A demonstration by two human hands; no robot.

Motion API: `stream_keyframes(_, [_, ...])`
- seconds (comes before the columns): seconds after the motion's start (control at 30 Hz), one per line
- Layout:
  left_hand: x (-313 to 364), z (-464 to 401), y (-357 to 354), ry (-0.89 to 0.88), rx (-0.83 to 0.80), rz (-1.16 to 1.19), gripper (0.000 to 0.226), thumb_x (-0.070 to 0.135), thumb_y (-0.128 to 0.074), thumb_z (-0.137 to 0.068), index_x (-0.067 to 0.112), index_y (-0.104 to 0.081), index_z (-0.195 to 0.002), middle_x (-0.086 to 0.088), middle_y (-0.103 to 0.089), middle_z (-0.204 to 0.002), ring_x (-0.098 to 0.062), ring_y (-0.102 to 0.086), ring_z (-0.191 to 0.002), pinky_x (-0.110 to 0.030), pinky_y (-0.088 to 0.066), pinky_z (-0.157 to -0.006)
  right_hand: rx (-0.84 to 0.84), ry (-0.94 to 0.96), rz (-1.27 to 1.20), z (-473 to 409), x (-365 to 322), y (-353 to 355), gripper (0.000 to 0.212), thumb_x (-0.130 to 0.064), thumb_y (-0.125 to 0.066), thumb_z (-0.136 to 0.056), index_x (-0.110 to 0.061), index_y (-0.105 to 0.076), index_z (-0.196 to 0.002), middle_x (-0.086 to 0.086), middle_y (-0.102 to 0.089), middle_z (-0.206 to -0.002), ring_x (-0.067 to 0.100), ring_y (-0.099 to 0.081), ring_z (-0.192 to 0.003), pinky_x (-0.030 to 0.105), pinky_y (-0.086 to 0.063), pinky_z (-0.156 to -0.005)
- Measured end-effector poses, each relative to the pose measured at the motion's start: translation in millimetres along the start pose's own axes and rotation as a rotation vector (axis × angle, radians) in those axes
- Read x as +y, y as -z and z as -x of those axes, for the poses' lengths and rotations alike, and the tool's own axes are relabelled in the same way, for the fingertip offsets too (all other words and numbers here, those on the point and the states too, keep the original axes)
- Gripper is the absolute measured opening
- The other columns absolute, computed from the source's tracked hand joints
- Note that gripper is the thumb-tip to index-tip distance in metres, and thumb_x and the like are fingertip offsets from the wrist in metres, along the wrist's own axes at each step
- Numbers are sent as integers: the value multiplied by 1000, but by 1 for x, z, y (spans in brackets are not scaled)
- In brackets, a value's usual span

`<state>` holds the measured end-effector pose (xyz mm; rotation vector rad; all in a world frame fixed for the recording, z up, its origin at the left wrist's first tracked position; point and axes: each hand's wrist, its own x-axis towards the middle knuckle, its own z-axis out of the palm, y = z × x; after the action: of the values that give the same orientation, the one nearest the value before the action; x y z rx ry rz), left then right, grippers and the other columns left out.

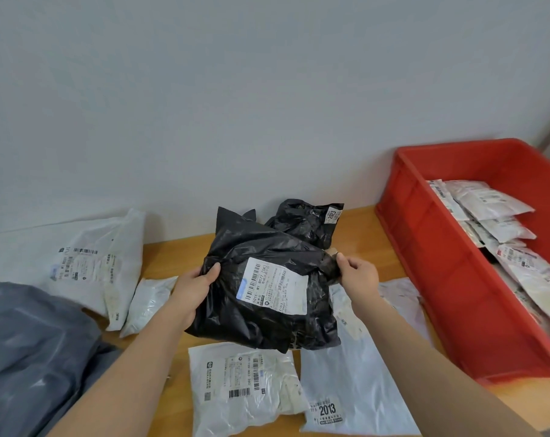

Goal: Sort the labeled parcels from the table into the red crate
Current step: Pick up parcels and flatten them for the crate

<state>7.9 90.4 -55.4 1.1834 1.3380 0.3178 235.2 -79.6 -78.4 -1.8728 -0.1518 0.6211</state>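
Both hands, left hand [194, 291] and right hand [356, 273], grip the crumpled black plastic labeled parcel [264, 294], left of the red plastic crate [440, 266]. Keep both grips; carry rightward, clearing the rim.

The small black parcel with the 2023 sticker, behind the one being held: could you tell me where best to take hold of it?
Probably by its crumpled, bunched middle, coming from above on the right. The small black parcel lies slack against the wall, and the large black parcel held in the left hand and right hand blocks the near side.
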Motion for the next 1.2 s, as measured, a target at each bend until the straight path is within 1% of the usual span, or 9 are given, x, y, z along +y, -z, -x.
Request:
stream_keyframes(0.1, [0, 1, -2, -14, 22, 11, 17, 37, -61, -94, 22, -65, -100, -5, -70, -106, -27, -65, -100, -46, -50, -96, 69, 19, 27, -3, -2, 0, 29, -25, -50, -101, -4, -57, -81, 4, -37, -63, 15, -30, -57, 30, -27, -54])
stream_keyframes(0.17, [0, -1, -1, 9, 60, 34, 29, 39, -59, -95, 18, -64, -114, -6, -68, -112, -30, -63, -105, -48, -48, -99, 5, -35, -38, 0, -6, -1, 23, -30, -51, -100, -9, -60, -104, 3, -54, -75, 17, -50, -67, 33, -46, -65])
stream_keyframes(0.23, [-1, -4, 2, 53, 96, 89, 39, 41, -57, -95, 16, -60, -126, -8, -65, -120, -32, -60, -112, -51, -46, -102, -150, -182, -56, 5, -9, 1, 48, -50, -54, -94, -17, -50, -129, 5, -62, -105, 22, -61, -96, 38, -52, -85])
stream_keyframes(0.4, [-5, -8, 3, 138, 140, 211, 47, 39, -53, -98, 17, -50, -138, -9, -57, -134, -34, -53, -123, -52, -41, -107, -388, -418, -6, 15, 1, 0, 104, -84, -49, -69, -22, -26, -149, 6, -37, -150, 32, -42, -132, 54, -43, -96])
stream_keyframes(0.6, [-8, 6, -5, 246, -101, 285, 26, 14, -60, -95, 12, -56, -121, -12, -64, -118, -30, -61, -102, -48, -51, -77, -590, -503, -309, 29, 7, -16, 73, -70, -59, -76, -25, -42, -132, 4, -58, -122, 27, -60, -107, 52, -53, -89])
stream_keyframes(0.73, [-5, 17, -4, 260, -356, 123, 57, 14, -81, -72, 11, -58, -124, -12, -67, -120, -30, -64, -108, -49, -52, -92, -369, -442, -402, 23, 9, -33, 61, -42, -73, -82, -17, -49, -132, 5, -61, -126, 27, -59, -110, 46, -54, -82])
stream_keyframes(0.87, [-8, 10, 5, 199, -161, 117, 79, 51, -74, -74, 15, -45, -137, -11, -54, -136, -33, -55, -121, -48, -43, -104, -267, -429, -458, 12, 13, -27, 45, -17, -66, -92, -9, -50, -132, 12, -64, -120, 30, -62, -107, 48, -52, -94])
stream_keyframes(1.0, [-8, -6, 15, 88, 116, 71, 82, 60, -62, -83, 17, -34, -147, -10, -42, -149, -31, -41, -135, -48, -32, -112, -355, -405, -348, 8, 16, -17, 34, -9, -56, -98, -3, -51, -131, 14, -66, -117, 31, -64, -105, 43, -51, -93])
stream_keyframes(1.2, [5, 1, 6, 63, -130, -96, 61, 62, -50, -89, 17, -53, -130, -3, -59, -126, -29, -51, -124, -44, -36, -109, -625, -367, -159, 18, 15, -15, 34, -8, -55, -98, -12, -48, -131, 13, -65, -122, 30, -65, -108, 46, -51, -97])
